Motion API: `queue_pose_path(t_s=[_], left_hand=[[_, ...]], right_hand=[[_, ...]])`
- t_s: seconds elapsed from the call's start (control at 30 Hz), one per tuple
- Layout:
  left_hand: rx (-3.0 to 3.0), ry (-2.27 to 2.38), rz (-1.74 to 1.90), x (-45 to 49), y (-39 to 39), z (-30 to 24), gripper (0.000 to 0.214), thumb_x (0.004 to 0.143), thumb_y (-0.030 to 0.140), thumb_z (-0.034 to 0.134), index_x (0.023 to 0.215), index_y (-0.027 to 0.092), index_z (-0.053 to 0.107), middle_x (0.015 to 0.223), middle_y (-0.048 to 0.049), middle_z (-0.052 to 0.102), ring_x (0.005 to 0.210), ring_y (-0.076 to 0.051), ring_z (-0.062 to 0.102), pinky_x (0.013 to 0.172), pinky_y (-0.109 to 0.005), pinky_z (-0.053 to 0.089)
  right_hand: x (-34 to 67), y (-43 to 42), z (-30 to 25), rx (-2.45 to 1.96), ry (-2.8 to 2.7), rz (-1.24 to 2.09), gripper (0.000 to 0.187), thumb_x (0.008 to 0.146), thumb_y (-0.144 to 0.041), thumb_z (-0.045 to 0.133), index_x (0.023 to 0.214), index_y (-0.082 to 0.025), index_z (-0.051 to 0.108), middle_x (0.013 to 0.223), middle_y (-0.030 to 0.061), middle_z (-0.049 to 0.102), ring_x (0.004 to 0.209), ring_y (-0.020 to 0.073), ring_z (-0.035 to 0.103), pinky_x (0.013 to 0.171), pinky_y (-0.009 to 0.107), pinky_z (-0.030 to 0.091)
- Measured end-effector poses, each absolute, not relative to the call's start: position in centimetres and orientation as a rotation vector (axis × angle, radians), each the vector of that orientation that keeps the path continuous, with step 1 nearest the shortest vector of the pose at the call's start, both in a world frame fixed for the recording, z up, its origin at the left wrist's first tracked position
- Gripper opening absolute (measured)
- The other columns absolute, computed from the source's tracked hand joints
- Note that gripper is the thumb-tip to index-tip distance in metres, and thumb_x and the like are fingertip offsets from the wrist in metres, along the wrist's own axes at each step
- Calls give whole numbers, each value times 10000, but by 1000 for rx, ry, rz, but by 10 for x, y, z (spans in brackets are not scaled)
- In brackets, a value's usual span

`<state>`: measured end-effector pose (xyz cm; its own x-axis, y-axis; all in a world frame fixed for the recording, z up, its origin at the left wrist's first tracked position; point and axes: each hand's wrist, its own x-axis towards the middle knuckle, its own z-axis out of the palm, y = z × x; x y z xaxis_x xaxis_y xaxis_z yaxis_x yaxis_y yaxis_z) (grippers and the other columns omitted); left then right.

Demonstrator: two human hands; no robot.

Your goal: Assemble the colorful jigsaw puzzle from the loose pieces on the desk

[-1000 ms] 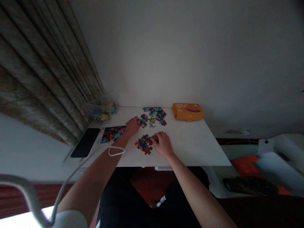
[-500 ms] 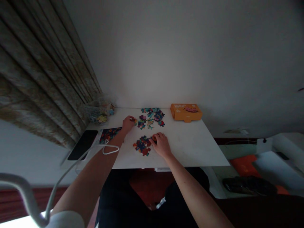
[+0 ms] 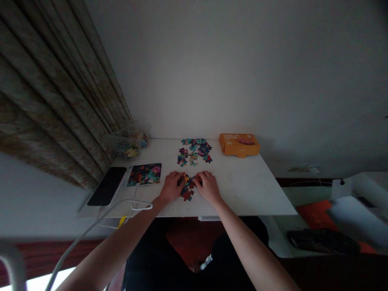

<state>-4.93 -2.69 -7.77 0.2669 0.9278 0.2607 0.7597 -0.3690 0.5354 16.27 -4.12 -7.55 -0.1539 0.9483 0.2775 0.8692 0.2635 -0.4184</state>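
Observation:
Near the front of the table lies a joined cluster of jigsaw puzzle pieces [image 3: 188,196], dark red, blue and yellow, partly covered by my fingers. My left hand [image 3: 172,186] is closed at its left side, fingertips pinching a yellowish puzzle piece [image 3: 186,178] at the upper edge. From the right, my right hand [image 3: 208,186] curls its fingers onto the cluster's upper right edge, gripping a piece mostly hidden beneath them. Farther back are more puzzle pieces [image 3: 200,151] in teal, purple and pink, some joined and some loose.
An orange box [image 3: 242,144] stands at the back right of the white table [image 3: 242,190]. To the left lie a printed picture card [image 3: 144,174] and a dark tablet [image 3: 108,186]. A white cable [image 3: 91,226] hangs over my left forearm. Wrapped flowers [image 3: 129,149] sit by the curtain.
My left hand has come from the loose pieces at the back down to the front cluster, uncovering the picture card. My right hand stays at the cluster's right edge.

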Motion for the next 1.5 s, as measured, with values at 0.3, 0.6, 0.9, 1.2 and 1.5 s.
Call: queue_pose_path(t_s=[0.3,0.6,0.9,1.2,1.5], left_hand=[[2593,1417,555,-36,-31,-78,376,1063,357,464,1369,244,651,1412,-133,642,1357,-287,552,1200,-564,349],[2547,1436,613,-45,-6,-86,446,1084,399,403,1454,231,586,1552,-122,538,1474,-255,453,1266,-517,300],[2468,1747,177,-25,117,-66,523,1076,445,380,1548,241,474,1673,-142,366,1550,-341,325,1246,-681,184],[2664,1436,255,20,181,-61,539,1076,391,359,1578,217,443,1670,-122,380,1562,-302,306,1279,-567,182],[2595,1488,241,-3,174,-73,484,1051,443,442,1506,305,529,1659,-99,407,1515,-326,389,1246,-614,212]], right_hand=[[182,22,-80,-1725,-1889,226,336,994,-352,583,1271,-193,689,1324,143,652,1231,287,576,1041,415,462],[187,92,-84,-2074,-1834,100,602,1058,-496,415,1562,-168,458,1595,205,455,1448,343,420,1197,520,268],[191,101,-98,-2110,-1561,37,517,1034,-322,359,1356,16,582,1468,313,529,1374,365,486,1164,463,339],[187,97,-89,-2073,-1675,49,530,1054,-459,361,1458,-197,580,1580,177,482,1410,354,443,1186,573,272],[186,95,-83,-2118,-1672,102,636,1045,-559,371,1478,-134,564,1551,221,501,1449,396,384,1201,606,248]])
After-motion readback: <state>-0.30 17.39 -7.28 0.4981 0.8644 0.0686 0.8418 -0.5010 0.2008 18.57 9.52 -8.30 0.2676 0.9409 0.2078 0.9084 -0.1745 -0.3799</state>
